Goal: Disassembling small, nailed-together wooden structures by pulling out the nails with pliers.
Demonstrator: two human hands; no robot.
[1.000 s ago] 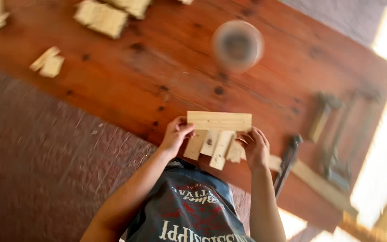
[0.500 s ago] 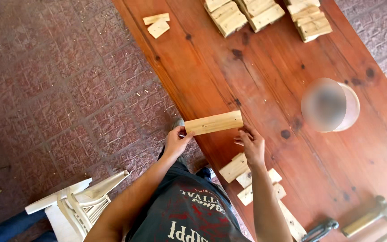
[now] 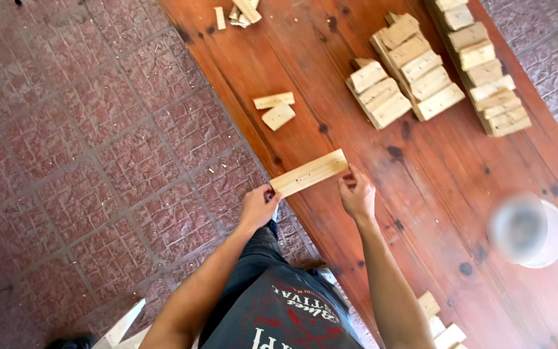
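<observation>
Item: one pale wooden board [image 3: 309,172], oblong, held level between two hands above the near edge of a long red-brown table [image 3: 356,84]. Left hand [image 3: 258,205]: fingers curled and clamped on the board's left end, which juts past the table edge over the brick floor [image 3: 85,142]. Right hand [image 3: 356,196]: fingertips pinched on the board's right end, thumb beneath. Small dark dots are seen along the board's face; whether holes or nails cannot be told. Beyond the fingertips, on the table: two short wooden offcuts [image 3: 276,108] lying close together; farther off, rows of stacked wooden blocks [image 3: 434,71]; a scatter of small scraps [image 3: 237,11] at the far end. To the right of the right hand, well apart: a blurred white cup [image 3: 527,229]. Behind the right wrist, near the table edge: more short blocks [image 3: 439,323]. Step judged in hand: the board is being carried or positioned, not yet set down. The next move is judged to call for a steady two-handed grip and a flat, bare patch of table.
</observation>
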